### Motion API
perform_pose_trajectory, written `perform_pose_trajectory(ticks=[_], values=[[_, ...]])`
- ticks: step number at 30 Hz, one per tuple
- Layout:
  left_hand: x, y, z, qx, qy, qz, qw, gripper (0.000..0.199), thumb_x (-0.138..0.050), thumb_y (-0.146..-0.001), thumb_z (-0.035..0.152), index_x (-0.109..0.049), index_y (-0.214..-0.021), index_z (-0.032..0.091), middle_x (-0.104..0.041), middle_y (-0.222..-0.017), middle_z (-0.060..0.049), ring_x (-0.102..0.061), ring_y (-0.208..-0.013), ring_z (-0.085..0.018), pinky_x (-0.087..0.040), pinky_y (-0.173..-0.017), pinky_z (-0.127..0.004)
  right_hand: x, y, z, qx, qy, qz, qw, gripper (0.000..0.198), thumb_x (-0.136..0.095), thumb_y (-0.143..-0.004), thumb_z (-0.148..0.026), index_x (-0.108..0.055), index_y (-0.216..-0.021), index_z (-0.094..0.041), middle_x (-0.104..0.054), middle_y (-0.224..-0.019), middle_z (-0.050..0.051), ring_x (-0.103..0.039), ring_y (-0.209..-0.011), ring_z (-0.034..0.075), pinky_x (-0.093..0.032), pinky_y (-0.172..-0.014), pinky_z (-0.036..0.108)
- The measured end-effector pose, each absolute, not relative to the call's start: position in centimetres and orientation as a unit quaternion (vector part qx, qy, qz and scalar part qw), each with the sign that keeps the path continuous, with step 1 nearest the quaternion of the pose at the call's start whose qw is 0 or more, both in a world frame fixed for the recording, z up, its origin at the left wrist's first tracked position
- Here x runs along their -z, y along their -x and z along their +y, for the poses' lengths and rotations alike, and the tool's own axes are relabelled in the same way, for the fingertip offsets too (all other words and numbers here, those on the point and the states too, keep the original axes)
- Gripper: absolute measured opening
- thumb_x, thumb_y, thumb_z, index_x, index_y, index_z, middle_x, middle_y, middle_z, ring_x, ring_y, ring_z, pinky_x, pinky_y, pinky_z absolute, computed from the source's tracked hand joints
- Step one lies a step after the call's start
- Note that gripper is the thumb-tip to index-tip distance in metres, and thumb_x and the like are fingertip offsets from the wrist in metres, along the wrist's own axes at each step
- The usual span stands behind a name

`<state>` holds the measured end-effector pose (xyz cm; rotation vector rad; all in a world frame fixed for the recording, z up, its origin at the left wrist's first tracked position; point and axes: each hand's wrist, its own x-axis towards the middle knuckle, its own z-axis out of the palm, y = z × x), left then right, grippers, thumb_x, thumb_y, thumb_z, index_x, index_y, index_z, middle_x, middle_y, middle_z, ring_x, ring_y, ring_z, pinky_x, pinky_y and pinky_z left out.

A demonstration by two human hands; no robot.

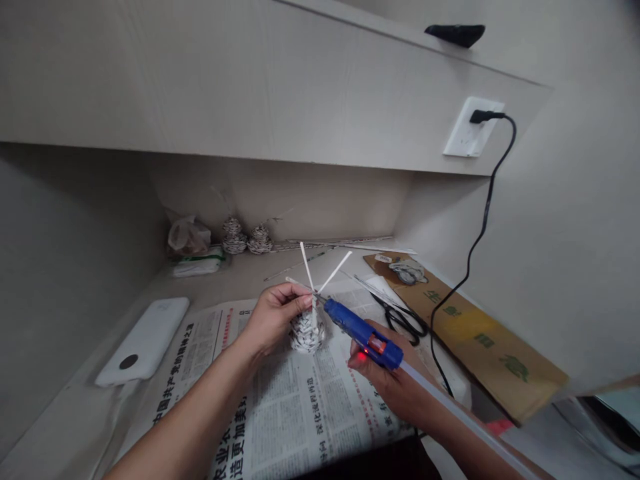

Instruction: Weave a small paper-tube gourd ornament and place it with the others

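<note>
My left hand (277, 313) pinches the top of a small woven paper gourd (307, 332), from which several thin white paper strips (334, 273) stick up. In my right hand (387, 370) is a blue hot glue gun (357, 328), its red light glowing and a long clear glue stick (460, 413) running out of the back. The gun's nozzle is at the gourd's top, close to my left fingertips; whether it touches cannot be made out. Beneath both hands lies a printed newspaper (290, 407).
Two more woven gourds (234, 237) stand at the back beside a plastic bag (188, 235). A white power bank (145, 343) lies left. Black scissors (400, 319) and a cardboard piece (480, 340) lie right. A black cord (484, 227) hangs from the wall socket (471, 130).
</note>
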<state>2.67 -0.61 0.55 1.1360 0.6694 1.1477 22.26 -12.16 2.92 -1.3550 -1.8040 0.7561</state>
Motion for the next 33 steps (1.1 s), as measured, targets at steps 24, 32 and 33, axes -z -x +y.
perform_pose_trajectory(ticks=[24,32,33], values=[[-0.52,-2.56,-0.5,-0.505,-0.504,0.285,0.64,0.025,-0.084,-0.06,0.033,-0.073,-0.073,0.014,-0.067,-0.064,-0.001,-0.056,-0.057,-0.008,-0.044,-0.057,-0.019,-4.01,-21.73,-12.31,-0.304,0.589,-0.659,0.356,0.031,-0.067,-0.073,-0.04,-0.045,-0.065,-0.021,-0.046,-0.059,-0.006,-0.043,-0.056,0.012,-0.033,-0.052,0.024],[-0.69,-2.48,-0.67,-0.506,-0.5,0.29,0.64,0.025,-0.084,-0.059,0.032,-0.073,-0.071,0.014,-0.067,-0.064,-0.002,-0.057,-0.056,-0.01,-0.044,-0.057,-0.021,-4.01,-21.73,-12.31,-0.307,0.589,-0.657,0.357,0.032,-0.068,-0.071,-0.038,-0.043,-0.065,-0.021,-0.046,-0.059,-0.006,-0.042,-0.056,0.012,-0.032,-0.052,0.025],[-0.67,-2.47,-0.68,-0.507,-0.501,0.29,0.638,0.024,-0.084,-0.06,0.032,-0.073,-0.071,0.014,-0.068,-0.064,-0.002,-0.057,-0.056,-0.01,-0.044,-0.057,-0.021,-4.05,-21.73,-12.31,-0.309,0.59,-0.656,0.356,0.031,-0.068,-0.071,-0.038,-0.043,-0.065,-0.021,-0.046,-0.059,-0.006,-0.042,-0.055,0.012,-0.032,-0.052,0.025]])
